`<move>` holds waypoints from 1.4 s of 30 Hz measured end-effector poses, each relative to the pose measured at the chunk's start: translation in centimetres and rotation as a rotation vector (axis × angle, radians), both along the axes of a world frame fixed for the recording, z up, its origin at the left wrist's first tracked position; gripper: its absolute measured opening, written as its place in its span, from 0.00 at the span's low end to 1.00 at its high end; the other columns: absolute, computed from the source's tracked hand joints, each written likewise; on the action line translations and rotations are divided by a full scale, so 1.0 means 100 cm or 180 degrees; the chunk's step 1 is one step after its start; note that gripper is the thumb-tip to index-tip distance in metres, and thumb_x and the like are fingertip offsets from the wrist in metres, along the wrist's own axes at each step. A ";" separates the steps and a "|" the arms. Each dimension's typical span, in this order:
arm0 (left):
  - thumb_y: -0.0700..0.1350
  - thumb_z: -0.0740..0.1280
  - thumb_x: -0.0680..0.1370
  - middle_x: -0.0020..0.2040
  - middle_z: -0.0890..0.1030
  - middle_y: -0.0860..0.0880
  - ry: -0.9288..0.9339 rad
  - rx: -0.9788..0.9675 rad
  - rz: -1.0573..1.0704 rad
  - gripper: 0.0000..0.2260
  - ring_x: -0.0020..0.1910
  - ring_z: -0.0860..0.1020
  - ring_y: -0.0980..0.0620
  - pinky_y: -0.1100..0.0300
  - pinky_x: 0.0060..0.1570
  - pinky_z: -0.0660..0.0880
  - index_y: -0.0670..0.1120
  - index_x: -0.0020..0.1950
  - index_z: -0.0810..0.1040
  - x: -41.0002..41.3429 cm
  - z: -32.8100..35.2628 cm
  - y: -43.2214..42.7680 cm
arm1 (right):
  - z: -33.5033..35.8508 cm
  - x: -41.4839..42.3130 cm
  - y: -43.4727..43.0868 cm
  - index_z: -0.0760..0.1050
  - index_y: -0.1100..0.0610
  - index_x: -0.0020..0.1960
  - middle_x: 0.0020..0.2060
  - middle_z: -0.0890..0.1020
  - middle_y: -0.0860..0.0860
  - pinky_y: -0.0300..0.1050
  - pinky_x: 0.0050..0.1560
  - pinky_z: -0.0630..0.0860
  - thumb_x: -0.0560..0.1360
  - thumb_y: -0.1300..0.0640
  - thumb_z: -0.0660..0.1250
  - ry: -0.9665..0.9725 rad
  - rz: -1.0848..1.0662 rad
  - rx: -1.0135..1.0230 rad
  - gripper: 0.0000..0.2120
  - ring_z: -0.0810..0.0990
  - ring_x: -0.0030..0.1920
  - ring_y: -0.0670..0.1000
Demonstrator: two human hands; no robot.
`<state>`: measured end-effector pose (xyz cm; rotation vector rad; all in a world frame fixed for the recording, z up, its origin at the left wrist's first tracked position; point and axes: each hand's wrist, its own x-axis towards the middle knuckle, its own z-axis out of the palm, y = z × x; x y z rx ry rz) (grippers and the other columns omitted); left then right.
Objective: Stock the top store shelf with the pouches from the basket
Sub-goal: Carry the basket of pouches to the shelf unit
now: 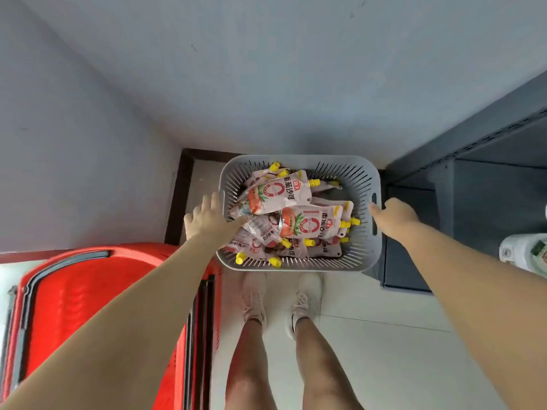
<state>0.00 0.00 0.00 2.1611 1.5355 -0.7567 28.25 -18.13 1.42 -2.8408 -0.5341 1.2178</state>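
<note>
A grey slotted plastic basket (299,266) sits low in front of my feet, holding several white and red spouted pouches (278,192) with yellow caps. My left hand (207,220) is against the basket's left wall, fingers spread outside and thumb hooked over the rim. At the right rim, my right hand (393,217) has its fingers curled beside the empty handle slots and its thumb tip touching the rim. Whether it grips the basket is hidden. The dark grey store shelf (473,137) stands to the right, and only its lower levels show.
A red shopping basket (88,306) with black handles stands close on the left. A pale wall (266,69) fills the view ahead. A white and green bag (527,253) lies on a lower shelf at the right edge. My legs and shoes stand on the tiled floor (384,335).
</note>
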 end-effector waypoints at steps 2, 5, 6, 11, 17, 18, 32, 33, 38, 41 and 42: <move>0.67 0.61 0.75 0.72 0.67 0.43 -0.0477 -0.0114 0.0377 0.39 0.67 0.70 0.42 0.43 0.65 0.68 0.46 0.76 0.54 0.005 -0.012 0.005 | -0.015 0.003 0.008 0.70 0.65 0.58 0.42 0.76 0.58 0.42 0.29 0.63 0.82 0.45 0.52 -0.0046 -0.0313 0.0077 0.23 0.73 0.35 0.52; 0.62 0.64 0.76 0.64 0.73 0.43 -0.1107 -0.0227 0.1057 0.32 0.59 0.75 0.43 0.47 0.55 0.74 0.44 0.72 0.62 0.009 -0.023 0.008 | -0.032 0.006 0.017 0.66 0.66 0.66 0.56 0.76 0.63 0.44 0.34 0.68 0.81 0.41 0.51 -0.0120 -0.0849 0.0144 0.29 0.76 0.47 0.59; 0.61 0.64 0.77 0.63 0.74 0.44 -0.1237 -0.0223 0.1272 0.30 0.58 0.76 0.44 0.48 0.54 0.75 0.43 0.71 0.64 0.011 -0.027 0.009 | -0.037 0.008 0.019 0.64 0.65 0.69 0.60 0.75 0.63 0.46 0.40 0.70 0.80 0.39 0.50 -0.0079 -0.1003 0.0128 0.31 0.77 0.52 0.61; 0.66 0.56 0.78 0.52 0.81 0.43 -0.1707 -0.0771 0.2791 0.28 0.48 0.80 0.45 0.47 0.54 0.78 0.43 0.59 0.75 0.018 -0.042 0.024 | -0.050 0.011 0.027 0.67 0.59 0.69 0.59 0.78 0.56 0.55 0.53 0.73 0.76 0.32 0.51 0.0682 -0.1926 0.0268 0.36 0.78 0.53 0.57; 0.71 0.48 0.76 0.48 0.83 0.41 -0.1657 -0.1849 0.3347 0.37 0.47 0.81 0.41 0.48 0.51 0.78 0.39 0.54 0.79 0.019 -0.049 0.040 | -0.056 0.013 0.027 0.77 0.60 0.53 0.50 0.81 0.54 0.55 0.61 0.73 0.76 0.31 0.48 0.1038 -0.2484 0.0567 0.35 0.79 0.49 0.55; 0.72 0.47 0.76 0.48 0.82 0.41 -0.1670 -0.1997 0.3326 0.38 0.47 0.81 0.41 0.49 0.50 0.78 0.40 0.53 0.79 0.017 -0.050 0.042 | -0.059 0.015 0.027 0.77 0.60 0.49 0.48 0.81 0.54 0.55 0.61 0.73 0.76 0.31 0.49 0.1079 -0.2560 0.0584 0.34 0.79 0.48 0.55; 0.70 0.52 0.77 0.27 0.72 0.50 -0.2099 -0.2008 0.3554 0.29 0.27 0.71 0.50 0.59 0.32 0.71 0.47 0.31 0.66 0.011 -0.045 0.039 | -0.041 0.010 0.028 0.63 0.54 0.31 0.26 0.66 0.49 0.44 0.30 0.61 0.67 0.23 0.55 0.0997 -0.2884 0.0623 0.33 0.60 0.27 0.48; 0.71 0.52 0.76 0.28 0.72 0.50 -0.2069 -0.1987 0.3577 0.29 0.27 0.71 0.50 0.59 0.33 0.71 0.47 0.30 0.67 0.011 -0.041 0.038 | -0.036 0.008 0.028 0.63 0.54 0.31 0.26 0.65 0.49 0.43 0.29 0.61 0.67 0.23 0.54 0.1005 -0.2886 0.0631 0.33 0.60 0.27 0.48; 0.70 0.52 0.76 0.24 0.72 0.50 -0.1945 -0.1982 0.3554 0.30 0.24 0.71 0.52 0.60 0.33 0.69 0.47 0.28 0.68 0.005 -0.017 0.026 | -0.008 0.000 0.019 0.66 0.56 0.32 0.27 0.66 0.49 0.43 0.30 0.60 0.68 0.23 0.51 0.1018 -0.2811 0.0633 0.34 0.59 0.26 0.48; 0.69 0.52 0.77 0.24 0.72 0.50 -0.1943 -0.2038 0.3483 0.31 0.22 0.71 0.52 0.60 0.32 0.68 0.46 0.28 0.69 0.003 0.005 0.013 | 0.015 -0.013 0.000 0.67 0.56 0.33 0.27 0.67 0.50 0.42 0.30 0.61 0.68 0.22 0.49 0.0956 -0.2915 0.0577 0.36 0.60 0.26 0.48; 0.69 0.52 0.77 0.24 0.72 0.49 -0.1949 -0.2027 0.3471 0.31 0.21 0.71 0.52 0.60 0.31 0.68 0.46 0.27 0.69 0.001 0.011 0.010 | 0.023 -0.019 -0.007 0.68 0.57 0.35 0.27 0.67 0.50 0.42 0.29 0.61 0.67 0.22 0.49 0.0928 -0.2978 0.0558 0.37 0.60 0.26 0.48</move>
